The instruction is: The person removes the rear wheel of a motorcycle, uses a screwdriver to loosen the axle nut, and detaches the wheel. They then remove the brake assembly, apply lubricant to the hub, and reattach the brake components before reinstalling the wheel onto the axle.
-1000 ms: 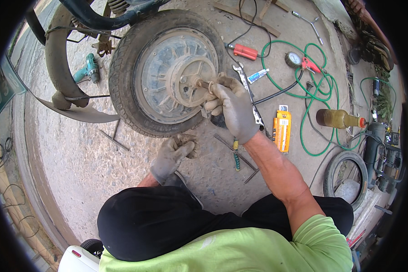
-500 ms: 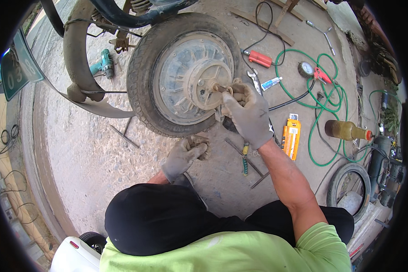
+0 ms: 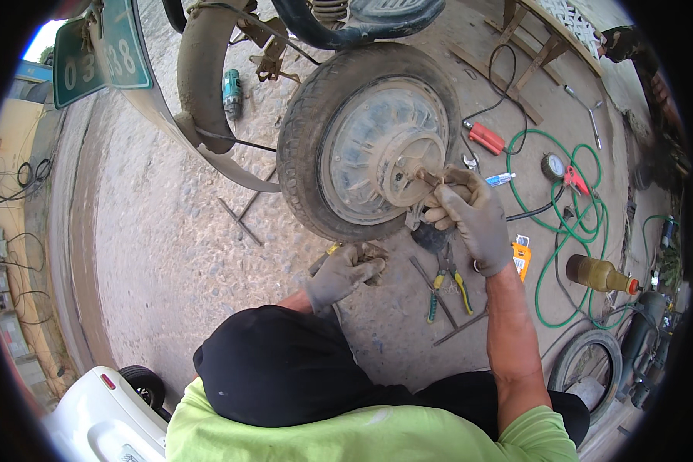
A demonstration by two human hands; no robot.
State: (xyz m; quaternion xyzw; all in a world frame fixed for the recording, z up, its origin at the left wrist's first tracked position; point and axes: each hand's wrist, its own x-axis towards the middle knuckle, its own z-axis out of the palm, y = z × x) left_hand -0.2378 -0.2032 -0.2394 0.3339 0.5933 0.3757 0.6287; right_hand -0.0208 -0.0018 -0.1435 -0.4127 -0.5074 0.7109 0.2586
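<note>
A dusty hub-motor wheel with a worn tyre lies tilted ahead of me. Its axle sticks out of the round hub. My right hand, in a grey work glove, is at the axle end. Its thumb and fingers are pinched there on a small part too hidden to name. Lower down, beside the tyre's near edge, my gloved left hand is curled round something brownish and dirty, partly covered by the fingers. Just behind that hand a bit of yellow shows on the ground.
Pliers and a T-shaped bar lie below my right hand; another metal bar is left of the wheel. A green drill, green hose, pressure gauge, bottle and loose tyre surround the spot.
The view has shifted, so the wheel and tools sit farther right and lower. My right hand stays at the axle with its fingers turned differently. The pliers now show more fully.
</note>
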